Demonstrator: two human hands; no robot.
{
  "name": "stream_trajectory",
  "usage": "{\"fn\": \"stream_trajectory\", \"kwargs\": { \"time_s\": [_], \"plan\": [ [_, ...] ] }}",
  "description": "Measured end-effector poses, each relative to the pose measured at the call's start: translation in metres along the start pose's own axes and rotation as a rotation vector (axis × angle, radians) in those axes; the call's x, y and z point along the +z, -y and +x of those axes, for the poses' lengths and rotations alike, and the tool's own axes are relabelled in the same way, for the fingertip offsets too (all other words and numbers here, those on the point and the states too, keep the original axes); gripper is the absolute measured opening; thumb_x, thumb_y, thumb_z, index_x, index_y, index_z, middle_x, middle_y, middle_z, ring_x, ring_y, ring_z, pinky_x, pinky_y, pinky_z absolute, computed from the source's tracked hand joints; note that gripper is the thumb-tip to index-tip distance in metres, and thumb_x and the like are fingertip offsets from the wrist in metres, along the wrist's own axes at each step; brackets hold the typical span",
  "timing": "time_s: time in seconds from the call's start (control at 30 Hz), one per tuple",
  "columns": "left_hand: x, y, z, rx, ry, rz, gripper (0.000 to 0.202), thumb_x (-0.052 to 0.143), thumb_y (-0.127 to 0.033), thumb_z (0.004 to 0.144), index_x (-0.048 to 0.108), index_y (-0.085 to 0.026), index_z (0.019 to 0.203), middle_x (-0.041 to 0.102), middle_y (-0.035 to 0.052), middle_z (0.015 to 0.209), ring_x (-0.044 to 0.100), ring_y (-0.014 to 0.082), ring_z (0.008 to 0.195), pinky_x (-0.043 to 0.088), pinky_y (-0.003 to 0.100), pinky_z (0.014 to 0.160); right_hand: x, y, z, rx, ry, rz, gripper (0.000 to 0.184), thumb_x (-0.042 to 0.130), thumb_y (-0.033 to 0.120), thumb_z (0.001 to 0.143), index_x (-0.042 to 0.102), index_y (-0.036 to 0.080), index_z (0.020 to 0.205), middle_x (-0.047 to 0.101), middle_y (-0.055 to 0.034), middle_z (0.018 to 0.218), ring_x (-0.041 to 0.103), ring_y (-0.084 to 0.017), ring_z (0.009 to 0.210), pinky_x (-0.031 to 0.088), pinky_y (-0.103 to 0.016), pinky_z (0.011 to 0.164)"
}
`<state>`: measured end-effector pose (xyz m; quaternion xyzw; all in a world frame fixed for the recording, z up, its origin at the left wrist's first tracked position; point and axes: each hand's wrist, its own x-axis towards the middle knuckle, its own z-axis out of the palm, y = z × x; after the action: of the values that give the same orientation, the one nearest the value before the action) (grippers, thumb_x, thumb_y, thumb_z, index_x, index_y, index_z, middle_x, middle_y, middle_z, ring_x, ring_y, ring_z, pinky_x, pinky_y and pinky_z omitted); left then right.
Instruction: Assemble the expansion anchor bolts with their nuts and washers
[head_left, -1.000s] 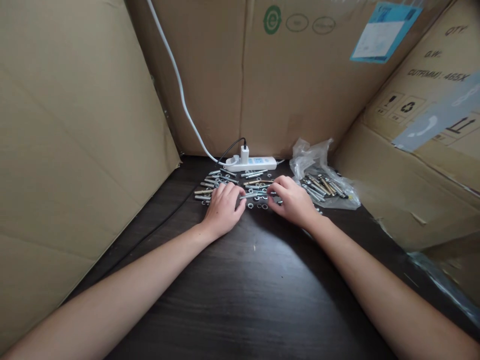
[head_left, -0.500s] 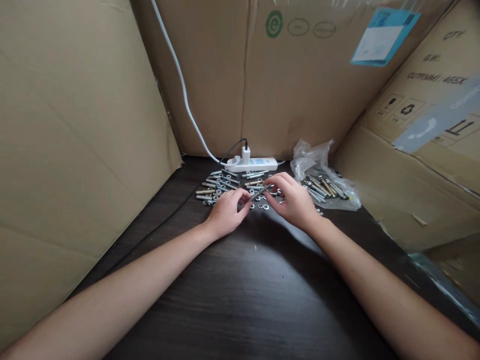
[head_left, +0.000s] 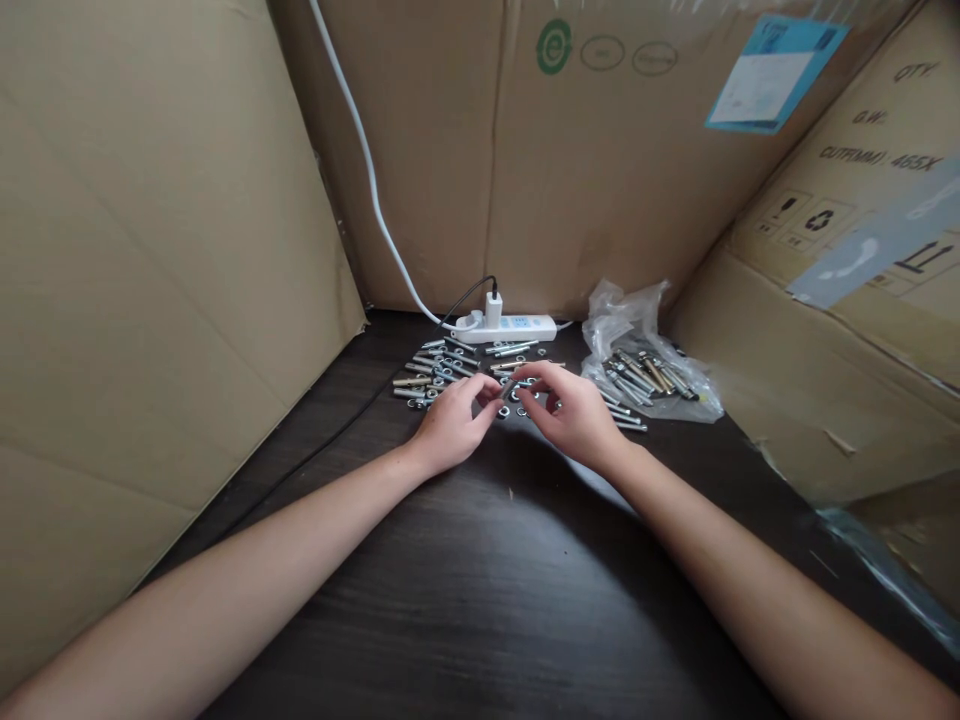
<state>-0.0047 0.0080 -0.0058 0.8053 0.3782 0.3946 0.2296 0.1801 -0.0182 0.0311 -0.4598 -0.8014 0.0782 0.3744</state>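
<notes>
Head view has both hands meeting over the far part of a dark table [head_left: 480, 600]: the left hand [head_left: 452, 428] and the right hand [head_left: 576, 420] each close thumb and forefinger on an end of one small bolt [head_left: 508, 385], which sits between the fingertips just above the tabletop. Which hand bears most of it cannot be told, as the fingers hide much of the shank. Washers [head_left: 504, 410] lie directly under the grip, a spread of loose bolts [head_left: 435, 365] sits at 10 o'clock from the hands, and a clear bag [head_left: 645, 345] holding more bolts lies at 2 o'clock. A power strip [head_left: 517, 327] with a charger [head_left: 493, 305] plugged in lies at 12 o'clock, just beyond the hardware. The main risk, as I judge it, is a slip — the bolt is small and smooth and held only by fingertips, so a loose pinch could drop it among the look-alike parts below and scatter the washers. A dropped piece could also roll to 12 o'clock and end against the strip, and metal near live sockets is unwelcome. A forearm swept to 9 o'clock might snag the black cable [head_left: 330, 435] crossing the table and drag the strip into the pile — cardboard boxes [head_left: 150, 250] crowd three sides, leaving little room.
</notes>
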Motion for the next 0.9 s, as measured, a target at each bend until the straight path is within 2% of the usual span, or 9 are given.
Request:
{"fn": "stream_trajectory", "kwargs": {
  "time_s": [0.17,0.27,0.4,0.5,0.57,0.73,0.9],
  "plan": [
    [0.0,-0.001,0.0,-0.007,-0.025,-0.009,0.009,0.053,-0.024,0.087,0.055,-0.019,0.094,0.062,0.0024,0.087,0.058,0.0157,0.081,0.045,0.03,0.076,-0.003,-0.002,0.002,-0.016,0.038,-0.006,0.022,0.047,0.021,0.087,0.06,0.02,0.105,0.068,-0.0052,0.104,0.064,-0.016,0.081,0.049,-0.026,0.066],
    [-0.001,-0.003,0.0,-0.017,-0.045,-0.034,0.009,0.052,-0.024,0.087,0.054,-0.019,0.093,0.06,0.0013,0.085,0.056,0.0143,0.078,0.044,0.028,0.074,-0.011,-0.008,0.005,0.004,0.07,-0.133,0.021,0.047,0.02,0.086,0.062,0.02,0.102,0.069,-0.0045,0.097,0.063,-0.016,0.078,0.047,-0.026,0.067],
    [0.001,-0.002,0.0,-0.035,-0.072,-0.077,0.008,0.052,-0.024,0.086,0.053,-0.019,0.093,0.059,-0.0001,0.083,0.055,0.0124,0.074,0.044,0.026,0.069,-0.016,-0.018,0.005,0.058,0.28,-0.401,0.013,0.053,0.022,0.082,0.065,0.022,0.087,0.069,-0.0025,0.085,0.062,-0.018,0.077,0.043,-0.027,0.064],
    [0.002,0.0,0.0,-0.043,-0.079,-0.113,0.008,0.052,-0.024,0.086,0.051,-0.019,0.093,0.059,0.0002,0.083,0.056,0.0125,0.075,0.044,0.027,0.071,-0.013,-0.023,0.003,0.051,0.399,-0.498,0.012,0.056,0.024,0.08,0.067,0.022,0.086,0.068,-0.003,0.086,0.063,-0.021,0.082,0.042,-0.027,0.064],
    [0.002,0.0,0.0,-0.048,-0.079,-0.16,0.013,0.051,-0.023,0.086,0.048,-0.019,0.098,0.059,0.001,0.084,0.057,0.0132,0.077,0.045,0.028,0.073,-0.01,-0.023,0.002,0.046,0.424,-0.522,0.014,0.057,0.025,0.08,0.068,0.022,0.088,0.068,-0.0039,0.087,0.063,-0.022,0.084,0.043,-0.027,0.064],
    [0.001,-0.004,-0.001,-0.039,-0.049,-0.245,0.039,0.047,-0.02,0.088,0.036,-0.022,0.125,0.055,-0.0003,0.078,0.055,0.0129,0.072,0.046,0.029,0.072,-0.007,-0.022,0.001,0.04,0.433,-0.511,0.013,0.056,0.023,0.08,0.066,0.022,0.09,0.068,-0.0041,0.088,0.062,-0.021,0.082,0.043,-0.027,0.065],
    [0.002,-0.004,-0.001,-0.018,-0.012,-0.24,0.043,0.044,-0.02,0.089,0.039,-0.026,0.131,0.053,0.0018,0.085,0.054,0.0141,0.077,0.048,0.032,0.076,-0.005,-0.023,-0.001,0.041,0.426,-0.496,0.016,0.055,0.023,0.081,0.064,0.022,0.094,0.066,-0.0048,0.091,0.062,-0.02,0.081,0.041,-0.027,0.064]
  ]
}}
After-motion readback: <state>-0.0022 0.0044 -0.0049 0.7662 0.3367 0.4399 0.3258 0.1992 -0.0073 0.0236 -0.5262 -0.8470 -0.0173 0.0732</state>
